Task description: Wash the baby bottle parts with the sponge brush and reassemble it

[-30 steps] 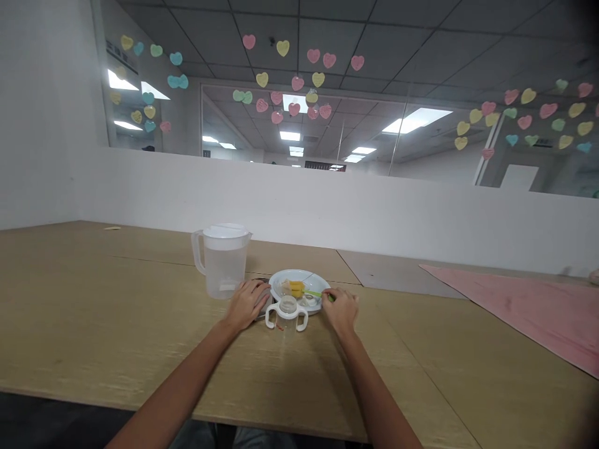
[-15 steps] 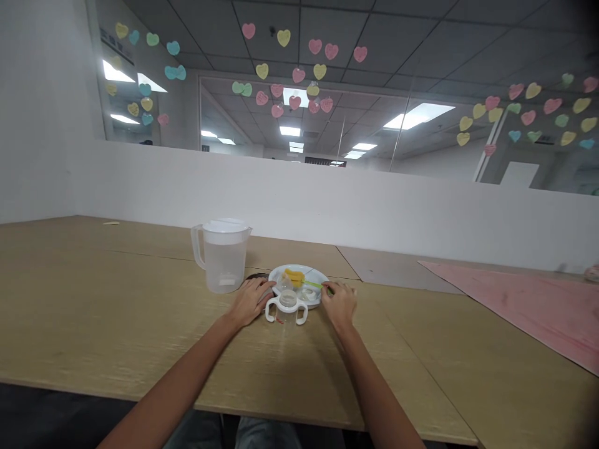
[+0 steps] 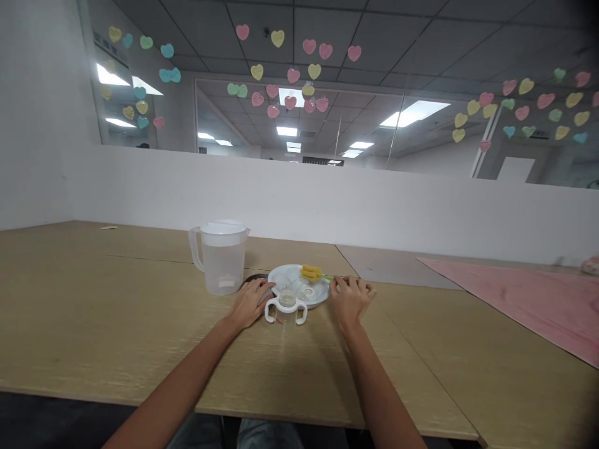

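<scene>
My right hand (image 3: 350, 298) pinches the green handle of a bottle brush (image 3: 312, 273), whose yellow sponge head is raised over the far rim of a white plate (image 3: 283, 275). Small clear parts lie on the plate. A clear baby bottle with two white handles (image 3: 286, 308) stands on the wooden table in front of the plate, between my hands. My left hand (image 3: 250, 301) rests on the table just left of the bottle, fingers curled over a dark object that I cannot make out.
A translucent lidded pitcher (image 3: 219, 255) stands left of the plate. A pink mat (image 3: 524, 299) covers the table's right side. A white partition (image 3: 327, 206) runs along the far edge, with heart stickers on the glass above.
My right hand has lifted the brush off the plate's middle and moved it right and toward the far rim. My left hand has stayed by the bottle.
</scene>
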Action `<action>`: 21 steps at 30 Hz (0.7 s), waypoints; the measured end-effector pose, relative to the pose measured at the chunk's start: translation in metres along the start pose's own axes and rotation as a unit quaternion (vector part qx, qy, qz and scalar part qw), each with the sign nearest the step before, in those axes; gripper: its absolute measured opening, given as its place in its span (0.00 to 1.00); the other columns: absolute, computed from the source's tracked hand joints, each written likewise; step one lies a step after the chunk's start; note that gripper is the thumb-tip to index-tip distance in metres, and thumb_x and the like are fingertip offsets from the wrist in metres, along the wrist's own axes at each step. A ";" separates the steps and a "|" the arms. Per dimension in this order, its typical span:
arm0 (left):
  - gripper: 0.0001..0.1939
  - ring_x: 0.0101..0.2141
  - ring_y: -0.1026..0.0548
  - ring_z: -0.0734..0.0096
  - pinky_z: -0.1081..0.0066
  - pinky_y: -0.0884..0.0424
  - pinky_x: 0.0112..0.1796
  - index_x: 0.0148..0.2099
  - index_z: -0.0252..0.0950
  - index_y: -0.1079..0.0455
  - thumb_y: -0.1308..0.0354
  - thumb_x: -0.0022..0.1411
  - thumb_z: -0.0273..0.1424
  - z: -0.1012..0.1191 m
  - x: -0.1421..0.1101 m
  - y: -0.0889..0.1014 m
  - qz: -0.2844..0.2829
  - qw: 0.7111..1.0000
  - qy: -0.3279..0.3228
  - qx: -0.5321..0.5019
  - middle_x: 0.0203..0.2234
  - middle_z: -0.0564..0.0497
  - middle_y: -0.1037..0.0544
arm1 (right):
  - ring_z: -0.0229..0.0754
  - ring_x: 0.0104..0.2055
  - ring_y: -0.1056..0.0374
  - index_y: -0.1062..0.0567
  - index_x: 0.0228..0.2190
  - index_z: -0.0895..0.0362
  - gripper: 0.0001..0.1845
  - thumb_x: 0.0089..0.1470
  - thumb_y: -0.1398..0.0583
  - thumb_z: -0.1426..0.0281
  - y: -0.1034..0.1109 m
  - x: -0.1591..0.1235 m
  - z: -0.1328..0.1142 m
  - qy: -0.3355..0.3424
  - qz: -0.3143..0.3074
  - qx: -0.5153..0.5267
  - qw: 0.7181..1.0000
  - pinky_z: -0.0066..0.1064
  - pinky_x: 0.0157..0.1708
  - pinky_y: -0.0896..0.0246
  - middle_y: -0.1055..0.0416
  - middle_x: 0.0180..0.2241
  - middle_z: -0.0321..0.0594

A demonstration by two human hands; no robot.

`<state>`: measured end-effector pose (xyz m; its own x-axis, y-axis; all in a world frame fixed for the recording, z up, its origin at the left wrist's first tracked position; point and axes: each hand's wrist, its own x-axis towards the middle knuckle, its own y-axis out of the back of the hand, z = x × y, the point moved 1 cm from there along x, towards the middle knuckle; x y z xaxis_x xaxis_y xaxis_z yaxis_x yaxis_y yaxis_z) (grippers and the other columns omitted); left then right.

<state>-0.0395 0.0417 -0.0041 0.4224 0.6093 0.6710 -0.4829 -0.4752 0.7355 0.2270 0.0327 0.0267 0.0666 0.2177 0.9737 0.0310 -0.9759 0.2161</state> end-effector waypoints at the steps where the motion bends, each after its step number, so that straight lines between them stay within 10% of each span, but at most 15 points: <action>1: 0.19 0.45 0.33 0.62 0.61 0.36 0.45 0.53 0.38 0.37 0.58 0.64 0.37 0.000 0.000 0.000 0.000 1.000 -0.001 0.001 0.45 0.45 0.31 | 0.39 0.30 0.46 0.22 0.24 0.52 0.11 0.50 0.44 0.71 0.001 0.001 0.000 0.002 0.002 -0.004 1.000 0.37 0.39 0.61 0.30 0.24 0.37; 21: 0.17 0.46 0.34 0.63 0.61 0.35 0.46 0.51 0.40 0.35 0.56 0.64 0.37 -0.001 0.000 -0.003 0.019 1.000 0.000 0.000 0.47 0.45 0.34 | 0.38 0.29 0.46 0.21 0.23 0.51 0.12 0.48 0.44 0.72 -0.010 -0.005 -0.009 -0.039 -0.155 0.043 0.986 0.35 0.37 0.64 0.30 0.22 0.37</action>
<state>-0.0388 0.0439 -0.0068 0.4037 0.5911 0.6983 -0.4979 -0.4984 0.7097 0.2175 0.0416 0.0201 0.1177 0.5091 0.8526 0.1469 -0.8580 0.4921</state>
